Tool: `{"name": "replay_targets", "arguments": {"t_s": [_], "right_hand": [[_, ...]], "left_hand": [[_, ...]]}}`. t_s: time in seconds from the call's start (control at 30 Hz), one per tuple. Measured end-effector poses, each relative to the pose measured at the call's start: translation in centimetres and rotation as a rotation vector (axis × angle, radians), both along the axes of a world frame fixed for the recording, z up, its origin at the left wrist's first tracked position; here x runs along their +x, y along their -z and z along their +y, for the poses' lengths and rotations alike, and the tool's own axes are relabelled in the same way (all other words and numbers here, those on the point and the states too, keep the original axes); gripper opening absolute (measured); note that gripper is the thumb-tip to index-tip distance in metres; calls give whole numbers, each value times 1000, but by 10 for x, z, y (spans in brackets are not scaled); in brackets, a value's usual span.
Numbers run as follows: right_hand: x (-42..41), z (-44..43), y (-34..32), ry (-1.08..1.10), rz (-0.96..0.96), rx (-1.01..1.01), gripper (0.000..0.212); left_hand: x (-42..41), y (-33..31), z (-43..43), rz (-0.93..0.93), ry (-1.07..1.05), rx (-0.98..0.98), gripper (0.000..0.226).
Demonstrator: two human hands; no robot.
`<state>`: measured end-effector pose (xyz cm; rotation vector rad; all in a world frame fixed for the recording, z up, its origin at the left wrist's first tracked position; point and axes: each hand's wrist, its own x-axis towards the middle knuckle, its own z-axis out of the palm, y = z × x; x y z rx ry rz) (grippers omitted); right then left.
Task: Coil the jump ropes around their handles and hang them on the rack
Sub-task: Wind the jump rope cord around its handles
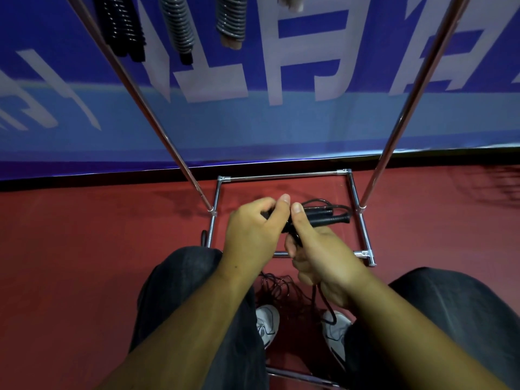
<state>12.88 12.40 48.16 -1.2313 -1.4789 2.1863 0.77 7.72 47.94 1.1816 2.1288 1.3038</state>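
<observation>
A thin black cord (327, 305) trails from the underside of the right hand (320, 251) to a loose tangle on the red floor (70, 249) between the white shoes (267, 323). It looks light and limp, with enough spring to kink and snag on itself, so it is likely to slip loose unless each turn is drawn snug. The cord seems to pass through this hand's curled lower fingers, while its thumb presses down on the pair of black handles (334, 220). The left hand (253, 229) is clenched round the near end of those handles, thumb tip up beside the other thumb.

The handles are rigid, slim and ribbed for grip (the only stiff part of the thing), so they are the place to hold. One hand would clamp them side by side and the other would feed the cord under light tension. A few turns seem to sit on them already, though the fingers hide how many.

The handles are held in the air above the chrome base of the rack (284, 175), whose two uprights lean away on either side. Farther off, at the top edge, three coiled ropes (180, 26) hang in front of a blue banner (309, 128). Their hooks lie out of view.
</observation>
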Motion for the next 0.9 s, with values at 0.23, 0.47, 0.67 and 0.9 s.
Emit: {"name": "replay_targets", "arguments": {"t_s": [0.23,0.47,0.67,0.9], "right_hand": [[4,6,-4,-48,22,-274,67],[17,17,-8,-89,60,-429,66],[22,20,-14,-88,110,-567,72],[26,23,-15,-102,34,-541,72]], "left_hand": [[-1,8,3,200,-21,86,41],[-3,17,7,662,85,196,37],[-4,13,8,935,183,323,35],[-10,-2,8,1245,368,288,43]]}}
